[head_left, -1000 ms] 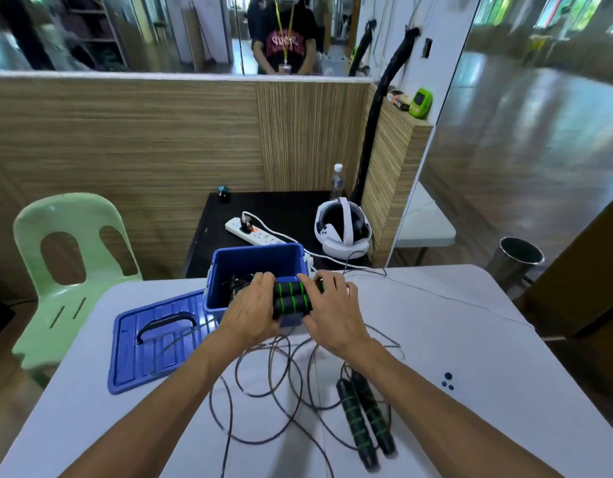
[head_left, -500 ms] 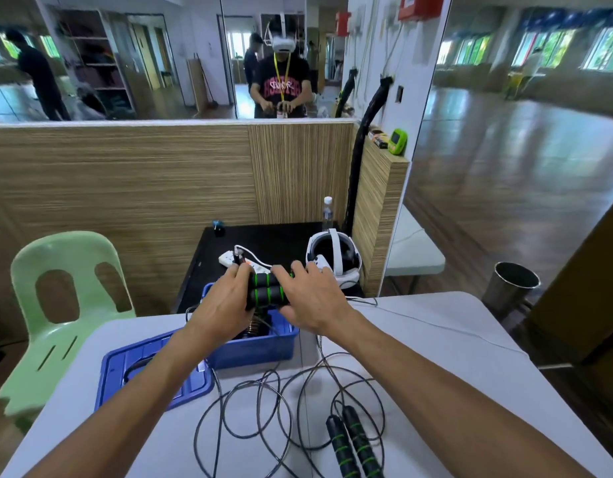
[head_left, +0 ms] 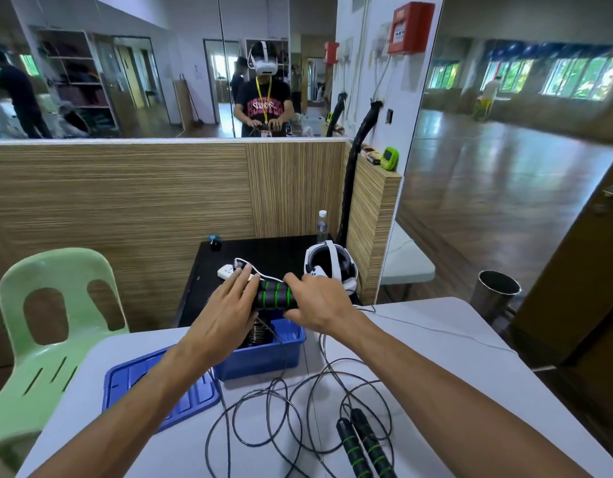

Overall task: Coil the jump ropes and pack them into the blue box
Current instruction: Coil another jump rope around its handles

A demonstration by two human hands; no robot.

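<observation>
Now paired handles (head_left: 275,295) held above blue box (head_left: 263,360): right hand (head_left: 318,301) clasped round them, left hand (head_left: 225,312) fingers seemingly straight; trailing cord (head_left: 277,401) best wound evenly before lowering.

We see a blue box (head_left: 263,362) of glossy smooth plastic, with a ribbed plastic lid (head_left: 180,396) left of it. The handles (head_left: 275,295) look like matt black foam with green rings; the cords (head_left: 298,408) read as thin, dull coated wire. The table (head_left: 453,374) is smooth and matt white. The chair (head_left: 53,339) is shiny green plastic, the partition (head_left: 125,201) streaky wood-grain laminate, the bin (head_left: 494,298) brushed metal.
</observation>
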